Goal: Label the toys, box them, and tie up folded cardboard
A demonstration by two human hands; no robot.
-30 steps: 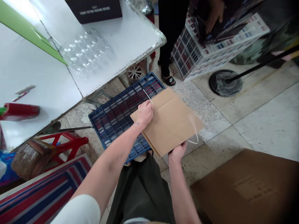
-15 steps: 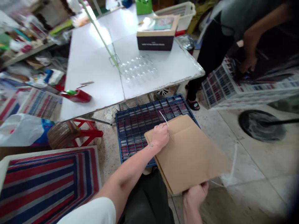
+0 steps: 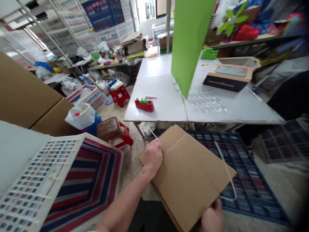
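A folded flat cardboard box (image 3: 193, 174) is held tilted in front of my body. My left hand (image 3: 154, 158) is closed on its upper left edge, and the end of a white strap (image 3: 154, 134) sticks out past the fingers. At the lower right edge my right hand (image 3: 212, 217) grips the cardboard from beneath, its fingers partly hidden. The strap's other stretch loops loosely beyond the right side of the cardboard.
A white table (image 3: 164, 108) ahead bears a red tape dispenser (image 3: 145, 105), a clear plastic tray (image 3: 206, 100) and a dark box (image 3: 224, 80). A green panel (image 3: 190, 42) rises above it. A blue pallet (image 3: 251, 187), a wooden-topped stool (image 3: 109, 129) and a striped-lined crate (image 3: 79, 177) stand around.
My view has swung left and up, bringing shelves and the crate's side into sight. Both hands keep hold of the cardboard, which is now clear of most of the pallet.
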